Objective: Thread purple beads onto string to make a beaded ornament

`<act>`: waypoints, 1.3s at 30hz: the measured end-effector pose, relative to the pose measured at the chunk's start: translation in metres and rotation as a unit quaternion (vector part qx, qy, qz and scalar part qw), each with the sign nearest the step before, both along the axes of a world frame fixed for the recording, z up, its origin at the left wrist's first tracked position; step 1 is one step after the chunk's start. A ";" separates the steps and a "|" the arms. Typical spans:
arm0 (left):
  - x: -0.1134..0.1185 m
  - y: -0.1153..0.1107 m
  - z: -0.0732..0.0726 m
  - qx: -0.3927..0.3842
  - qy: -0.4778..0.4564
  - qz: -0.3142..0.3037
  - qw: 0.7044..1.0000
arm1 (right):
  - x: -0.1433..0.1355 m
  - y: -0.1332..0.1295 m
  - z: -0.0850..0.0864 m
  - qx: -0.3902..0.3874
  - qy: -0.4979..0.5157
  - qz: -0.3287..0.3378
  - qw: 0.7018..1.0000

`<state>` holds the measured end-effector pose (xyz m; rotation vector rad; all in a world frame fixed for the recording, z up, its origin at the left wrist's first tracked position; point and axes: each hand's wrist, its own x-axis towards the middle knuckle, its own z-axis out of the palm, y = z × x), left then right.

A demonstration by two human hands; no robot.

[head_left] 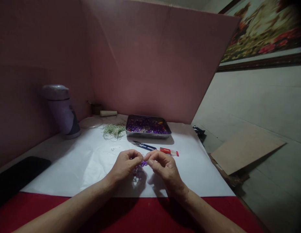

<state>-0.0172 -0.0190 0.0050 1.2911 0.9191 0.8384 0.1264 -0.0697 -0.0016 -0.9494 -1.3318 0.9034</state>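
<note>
A small piece of purple beadwork (144,163) hangs between my two hands above the white paper, with a few clear and dark beads dangling below it. My left hand (124,165) is closed, thumb and forefinger pinching the beadwork from the left. Close against it, my right hand (166,166) is also closed in a pinch at the beads' upper right; whether it grips a bead or the thread is too small to tell. Just beyond the fingers lie blue-handled thread snips (144,146) and a red and clear packet (169,151).
Purple beads fill a metal tray (148,135) at the back. Tangled green thread (113,131) lies left of it, near a pale roll (108,113). A purple bottle (64,113) and a black phone-like slab (21,174) stand and lie at left. White paper (97,168) covers the red tabletop (92,210).
</note>
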 end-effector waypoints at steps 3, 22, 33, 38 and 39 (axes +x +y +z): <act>0.000 -0.001 0.000 0.003 -0.001 0.000 1.000 | 0.000 0.000 -0.001 -0.020 0.004 -0.001 1.000; -0.001 -0.002 -0.003 0.028 0.012 0.010 0.999 | -0.004 0.003 -0.008 -0.052 -0.045 -0.088 0.994; -0.001 -0.002 -0.004 0.072 0.053 0.019 0.996 | -0.005 0.002 -0.008 -0.055 -0.064 -0.080 0.993; -0.001 -0.003 -0.004 0.104 0.075 0.016 0.992 | -0.007 0.003 -0.009 -0.061 -0.039 -0.077 0.994; -0.001 -0.003 -0.005 0.116 0.083 0.019 0.990 | -0.007 0.003 -0.009 -0.065 -0.029 -0.076 0.995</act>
